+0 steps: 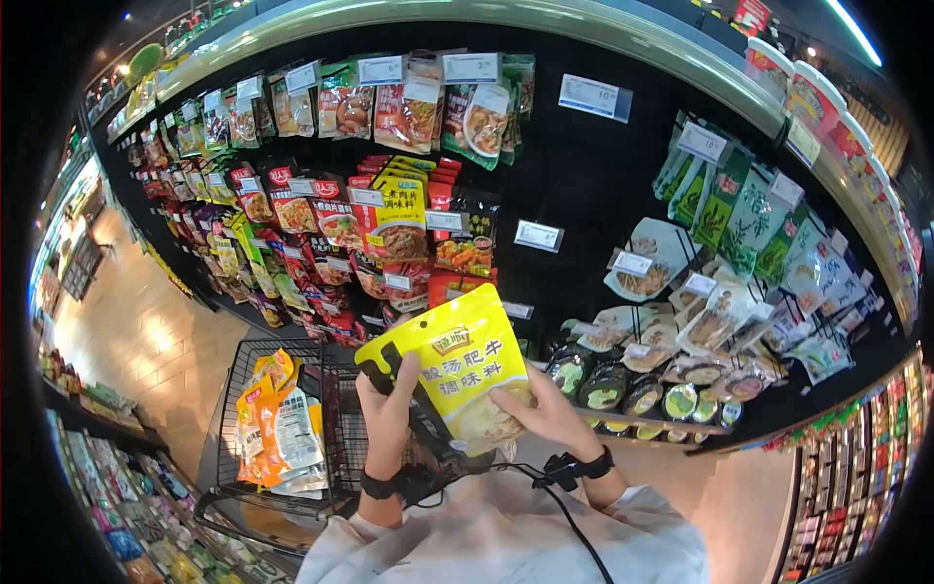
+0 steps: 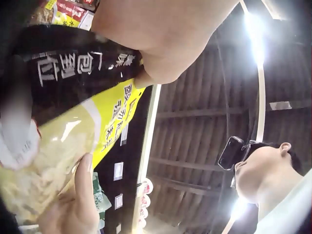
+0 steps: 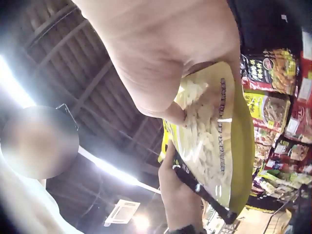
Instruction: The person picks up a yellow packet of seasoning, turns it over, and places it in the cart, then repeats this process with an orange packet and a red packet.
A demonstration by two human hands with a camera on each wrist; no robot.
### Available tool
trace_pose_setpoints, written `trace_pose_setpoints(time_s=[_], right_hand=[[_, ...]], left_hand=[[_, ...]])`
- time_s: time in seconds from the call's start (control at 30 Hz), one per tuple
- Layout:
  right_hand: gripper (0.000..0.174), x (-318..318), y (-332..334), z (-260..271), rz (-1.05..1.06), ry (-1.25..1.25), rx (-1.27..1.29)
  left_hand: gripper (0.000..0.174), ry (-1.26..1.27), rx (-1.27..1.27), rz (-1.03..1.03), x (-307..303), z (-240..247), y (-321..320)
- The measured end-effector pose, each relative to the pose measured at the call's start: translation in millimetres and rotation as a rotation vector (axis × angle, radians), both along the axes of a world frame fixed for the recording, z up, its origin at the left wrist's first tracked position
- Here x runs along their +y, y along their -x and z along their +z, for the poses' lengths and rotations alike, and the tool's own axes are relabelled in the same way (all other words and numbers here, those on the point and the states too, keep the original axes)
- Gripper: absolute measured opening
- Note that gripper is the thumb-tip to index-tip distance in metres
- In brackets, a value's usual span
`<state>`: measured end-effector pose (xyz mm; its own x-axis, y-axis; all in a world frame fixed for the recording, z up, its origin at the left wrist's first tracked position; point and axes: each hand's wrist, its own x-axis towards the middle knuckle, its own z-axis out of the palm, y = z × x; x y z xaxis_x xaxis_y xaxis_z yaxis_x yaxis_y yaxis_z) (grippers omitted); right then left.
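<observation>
A yellow and black packet (image 1: 457, 360) is in front of the person's chest, raised above the floor and tilted, with its printed front facing up to the head camera. Pale food shows on its lower part; whether this is a picture or a clear window, I cannot tell. The left hand (image 1: 386, 414) grips its black left edge: the thumb lies on the front, and the fingers go round behind, where the packet hides them. The right hand (image 1: 547, 414) holds the lower right side, also with the thumb on the front and the fingers hidden behind. In the left wrist view the packet is cut off by the picture's edge, and a grey blur covers a part of it.

Below the hands, each wrist has a black band, and a dark cable (image 1: 574, 516) runs over the pale shirt (image 1: 506, 535). To the left stands a wire cart (image 1: 345, 409), partly behind the left arm. Orange packets (image 1: 292, 428) lie inside; they overlap, so their number is not clear. Beyond is a rack with hanging packets (image 1: 399, 209) and price tags (image 1: 593, 97). The farther packets at left are too small to make out.
</observation>
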<state>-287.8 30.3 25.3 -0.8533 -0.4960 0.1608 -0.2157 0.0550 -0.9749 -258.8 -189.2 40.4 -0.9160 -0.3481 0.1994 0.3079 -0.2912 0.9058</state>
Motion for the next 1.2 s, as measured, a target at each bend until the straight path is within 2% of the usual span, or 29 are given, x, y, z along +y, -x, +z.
trace_pose_setpoints(time_s=[0.03,0.13,0.17,0.2,0.27,0.3,0.33,0.4,0.43,0.53,0.67,0.83,0.93,0.97,1.07,1.2], right_hand=[[0.047,7.8,7.6,-5.6,-0.023,-0.004,0.047],[0.061,34.5,27.1,-0.7,-0.126,0.005,0.182],[0.072,45.5,33.9,1.3,-0.139,0.071,0.101],[0.086,57.6,38.8,11.9,-0.213,0.035,0.167],[0.088,77.2,49.4,33.0,-0.408,0.070,0.449],[0.090,87.5,58.3,23.5,-0.399,0.242,0.396],[0.084,96.8,63.9,19.4,-0.361,0.344,0.350],[0.073,124.9,77.1,36.5,-0.397,-0.060,0.620],[0.065,126.9,78.9,49.2,-0.421,-0.039,0.599],[0.065,128.6,100.1,47.1,-0.471,0.104,0.505],[0.068,132.9,113.8,52.7,-0.421,0.107,0.437],[0.064,120.4,128.2,71.5,-0.533,-0.201,0.686],[0.065,118.5,138.3,80.1,-0.474,-0.143,0.687],[0.062,116.0,138.3,84.5,-0.497,-0.114,0.752],[0.057,111.2,142.6,84.1,-0.492,-0.033,0.814],[0.054,105.1,150.4,95.0,-0.593,0.035,0.719]], left_hand=[[0.045,-0.005,0.025,0.019,14.9,9.0,12.2],[0.039,0.140,0.046,-0.027,51.6,30.3,47.4],[0.038,0.124,0.057,-0.063,66.2,37.8,59.3],[0.037,0.107,0.068,-0.101,81.0,44.6,71.2],[0.034,0.153,0.101,-0.175,105.5,54.2,91.8],[0.031,0.169,0.104,-0.195,115.9,54.3,100.6],[0.028,0.186,0.109,-0.216,124.4,53.2,109.2],[0.030,0.163,0.086,-0.226,142.0,58.5,121.7],[0.031,0.164,0.087,-0.235,148.0,61.9,127.2],[0.034,0.228,0.085,-0.250,154.9,70.1,138.5],[0.038,0.293,0.111,-0.303,154.1,86.1,143.9],[0.040,0.188,0.113,-0.347,151.4,99.2,148.3],[0.042,0.170,0.049,-0.311,148.0,109.5,153.4],[0.043,0.181,-0.029,-0.226,141.5,100.5,164.0],[0.043,0.008,-0.047,-0.240,137.7,111.2,175.9],[0.060,0.276,0.313,-0.306,129.3,130.0,202.2]])
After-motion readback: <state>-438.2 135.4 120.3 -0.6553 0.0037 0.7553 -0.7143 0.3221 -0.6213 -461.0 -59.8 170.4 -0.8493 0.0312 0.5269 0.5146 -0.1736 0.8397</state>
